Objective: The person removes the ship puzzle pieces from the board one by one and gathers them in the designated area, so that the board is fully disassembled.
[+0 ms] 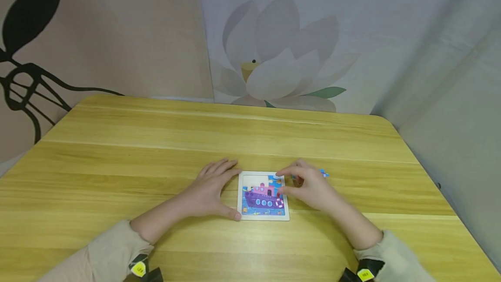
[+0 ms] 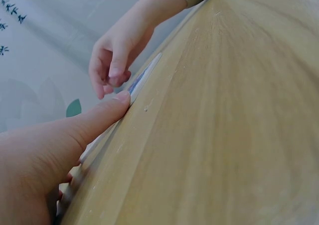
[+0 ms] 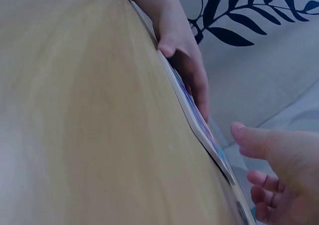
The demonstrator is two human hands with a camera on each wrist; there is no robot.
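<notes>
Beneath our left hand (image 1: 209, 191) and right hand (image 1: 312, 186) stretches the wood-grain tabletop (image 1: 156, 177). Between the hands lies a white-framed jigsaw tray (image 1: 263, 218), its purple-and-pink ship picture (image 1: 258, 200) largely filled, with a bare patch (image 1: 254, 180) nearest our left index finger. Just beyond the right hand's knuckles sits a loose blue puzzle piece (image 1: 324, 173). To seat pieces well, we judge it best to brace the frame with the left hand, line up the edges first, then press flat with light fingertips. Our left hand is spread wide, index finger and thumb at the tray's left corners. Our right hand arches over its right edge, thumb and index finger parted, with no piece visible between them.
</notes>
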